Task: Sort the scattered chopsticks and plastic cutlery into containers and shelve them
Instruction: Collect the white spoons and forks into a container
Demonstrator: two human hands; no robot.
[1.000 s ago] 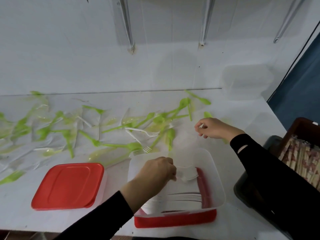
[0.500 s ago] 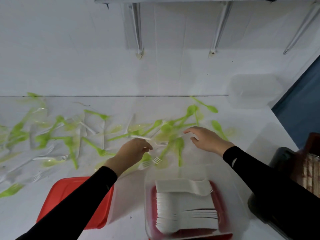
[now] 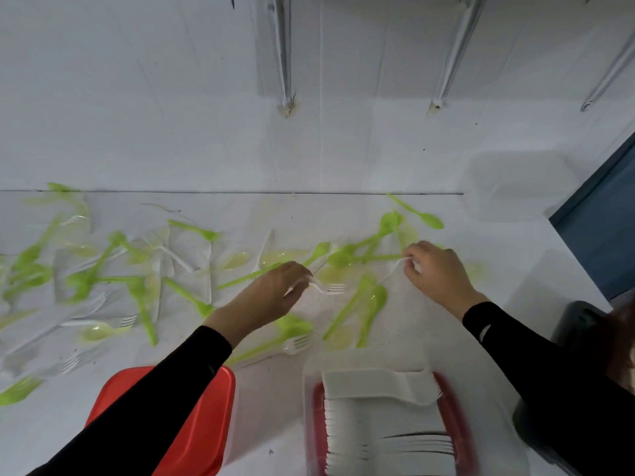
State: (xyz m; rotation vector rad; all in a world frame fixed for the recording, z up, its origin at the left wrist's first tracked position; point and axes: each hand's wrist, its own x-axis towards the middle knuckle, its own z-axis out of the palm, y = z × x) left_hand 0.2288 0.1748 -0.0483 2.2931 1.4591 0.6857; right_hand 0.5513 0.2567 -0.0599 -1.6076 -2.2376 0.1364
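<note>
Green spoons (image 3: 374, 304) and white forks lie scattered across the white table (image 3: 515, 269). My left hand (image 3: 271, 297) pinches a white fork (image 3: 328, 288) by its handle, tines pointing right. My right hand (image 3: 438, 269) pinches another white piece of cutlery (image 3: 393, 271) by one end, just above the green spoons. A clear container (image 3: 381, 417) at the front holds stacked white forks and sits on a red lid.
A container with a red lid (image 3: 192, 424) stands at the front left, under my left sleeve. A clear empty tub (image 3: 515, 183) sits at the back right by the wall. A dark bin (image 3: 580, 324) stands off the table's right edge. Shelf brackets hang above.
My left hand left the clear container, reached forward and took hold of a white fork. My right hand closed on a white piece of cutlery. The camera tilted up and forward.
</note>
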